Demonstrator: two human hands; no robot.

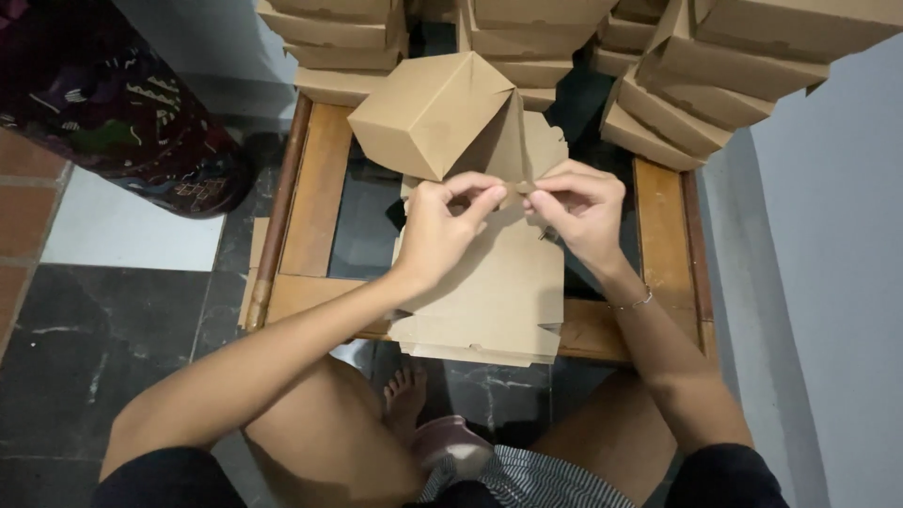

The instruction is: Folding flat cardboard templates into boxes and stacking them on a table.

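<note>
My left hand (442, 226) and right hand (578, 212) both pinch the half-folded cardboard box (442, 113) at its near flap (box body lies beyond my fingertips, atop flat blanks (489, 301)).

The stacked folded boxes (658, 66) run off the top edge; the patterned cloth (103, 103) is cut at upper left; the left hand (437, 230) hides the flap it pinches
</note>
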